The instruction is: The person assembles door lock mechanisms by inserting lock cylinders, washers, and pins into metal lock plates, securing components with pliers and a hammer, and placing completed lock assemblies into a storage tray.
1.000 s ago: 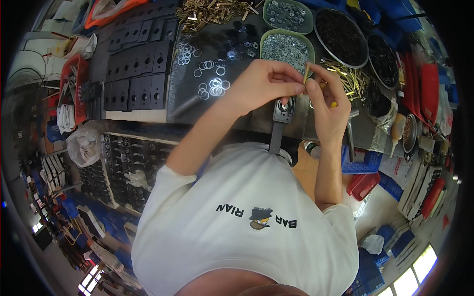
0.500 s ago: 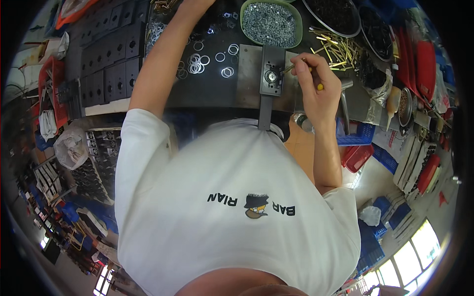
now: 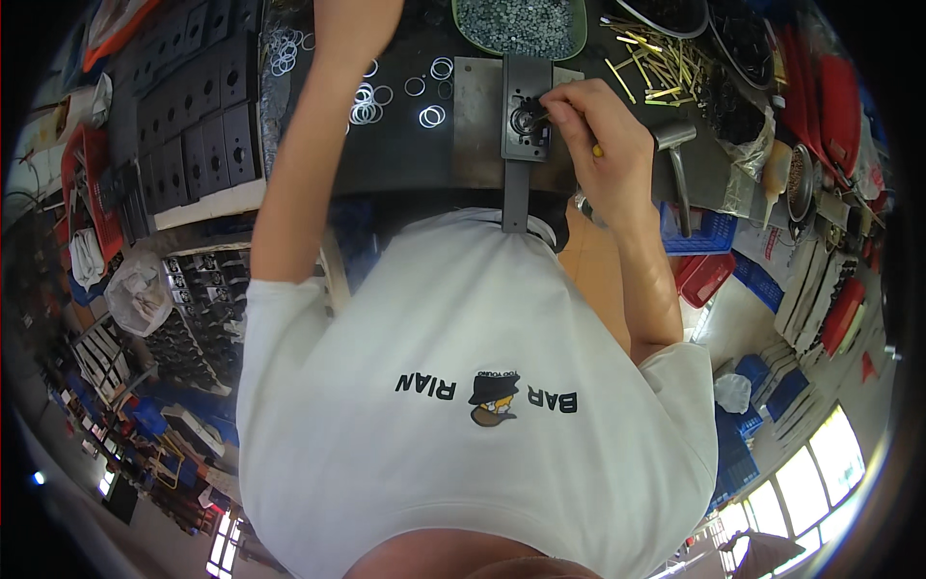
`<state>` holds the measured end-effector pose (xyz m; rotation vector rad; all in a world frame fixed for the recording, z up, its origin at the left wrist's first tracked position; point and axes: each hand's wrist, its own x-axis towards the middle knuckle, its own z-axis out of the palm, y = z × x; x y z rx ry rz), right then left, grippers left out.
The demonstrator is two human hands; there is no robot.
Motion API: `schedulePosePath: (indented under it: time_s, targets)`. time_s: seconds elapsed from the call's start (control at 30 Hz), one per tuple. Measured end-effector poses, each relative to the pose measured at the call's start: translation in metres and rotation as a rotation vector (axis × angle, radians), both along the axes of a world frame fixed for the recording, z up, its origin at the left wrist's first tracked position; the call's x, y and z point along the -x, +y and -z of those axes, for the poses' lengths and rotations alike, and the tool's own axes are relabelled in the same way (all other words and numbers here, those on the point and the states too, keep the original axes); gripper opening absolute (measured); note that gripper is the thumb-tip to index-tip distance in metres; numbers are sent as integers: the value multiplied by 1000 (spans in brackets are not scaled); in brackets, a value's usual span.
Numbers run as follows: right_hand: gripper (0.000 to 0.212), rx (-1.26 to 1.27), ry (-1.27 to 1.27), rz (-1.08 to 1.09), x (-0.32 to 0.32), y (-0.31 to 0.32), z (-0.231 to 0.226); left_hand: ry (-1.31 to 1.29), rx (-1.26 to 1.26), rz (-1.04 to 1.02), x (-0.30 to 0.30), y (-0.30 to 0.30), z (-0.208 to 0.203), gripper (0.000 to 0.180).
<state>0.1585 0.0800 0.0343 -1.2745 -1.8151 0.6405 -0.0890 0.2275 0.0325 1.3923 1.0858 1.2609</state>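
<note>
My right hand (image 3: 613, 147) is closed round a thin tool with a yellow end (image 3: 597, 151), its tip at the round opening of a dark metal lock plate (image 3: 526, 143). The plate, with a narrow bar extending toward me, lies over a flat steel sheet (image 3: 475, 125). My left hand (image 3: 359, 27) reaches to the upper edge of the view, left of the steel sheet; its fingers are cut off, so what they hold is hidden. Several loose metal rings (image 3: 366, 108) lie on the dark bench below and beside it.
A green tub (image 3: 521, 27) of small grey pieces stands behind the plate. Brass-coloured strips (image 3: 660, 69) and a hammer (image 3: 675, 145) lie to the right. Rows of dark plates (image 3: 198, 135) fill the left side. Red trays (image 3: 837, 111) stand far right.
The view has shifted, so the bench sits higher in it. My right hand has brought the tool's tip over the plate's round opening. My left arm has swung slightly left.
</note>
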Motion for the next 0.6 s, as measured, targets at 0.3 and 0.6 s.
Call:
schedulePosePath:
  time_s: [0.3,0.6]
  targets:
    - [21,-210,-283,-186,-2,0,-14,-189,189,44,-18,-139,-7,27]
    - [16,-264,-345,-66,11,-9,-11,-157,157,-92,-20,-169,12,24]
